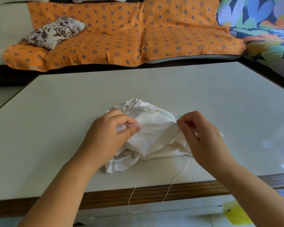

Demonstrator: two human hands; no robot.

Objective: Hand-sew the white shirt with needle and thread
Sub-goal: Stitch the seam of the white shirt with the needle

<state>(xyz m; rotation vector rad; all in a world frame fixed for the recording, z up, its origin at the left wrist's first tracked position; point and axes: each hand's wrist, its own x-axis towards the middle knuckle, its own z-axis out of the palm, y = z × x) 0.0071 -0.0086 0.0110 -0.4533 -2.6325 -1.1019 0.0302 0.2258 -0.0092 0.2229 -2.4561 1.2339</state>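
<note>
2 hands flank the white shirt: left hand pinching a fold, right hand, grip tight on what seems the needle at the shirt's right edge.

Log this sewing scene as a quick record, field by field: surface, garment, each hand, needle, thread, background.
surface: pale table
garment: white shirt, bunched on the table
left hand: pinches a fold of the shirt
right hand: pinches the needle at the shirt's right side
thread: white, runs over the table's near edge and hangs in a loop
background: orange sofa cover with a floral pillow on it
</note>
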